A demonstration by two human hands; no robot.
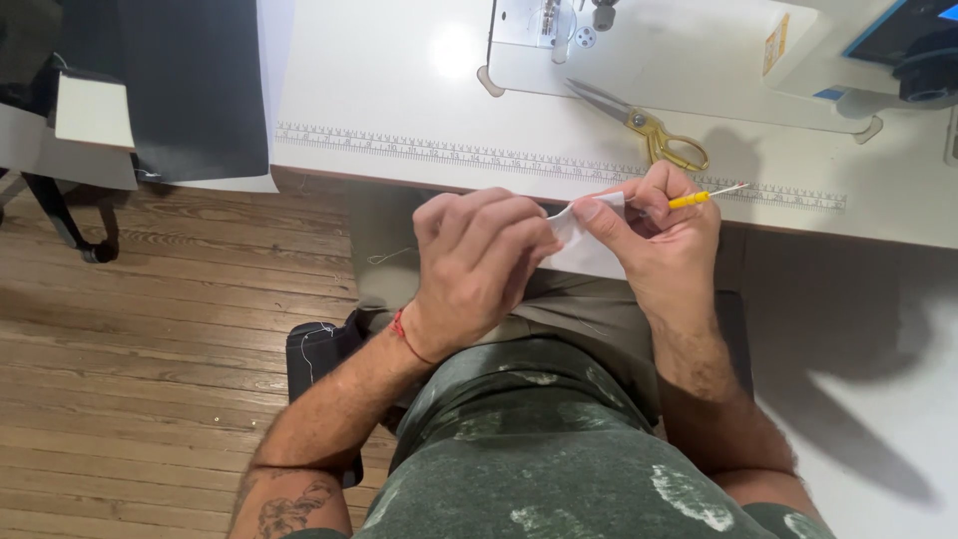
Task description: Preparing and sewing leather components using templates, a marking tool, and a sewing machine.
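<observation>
A small piece of white fabric (584,240) is pinched between both hands just in front of the table edge, above my lap. My left hand (479,265) grips its left side with fingers curled. My right hand (659,235) holds the right side and also a thin tool with a yellow handle (699,198), whose tip points right over the table edge. A red cord sits on my left wrist.
A white sewing table (399,110) with a printed ruler strip along its edge lies ahead. Gold-handled scissors (649,128) rest on it near the white sewing machine (639,45). Wooden floor (150,329) and a dark panel (190,85) are at left.
</observation>
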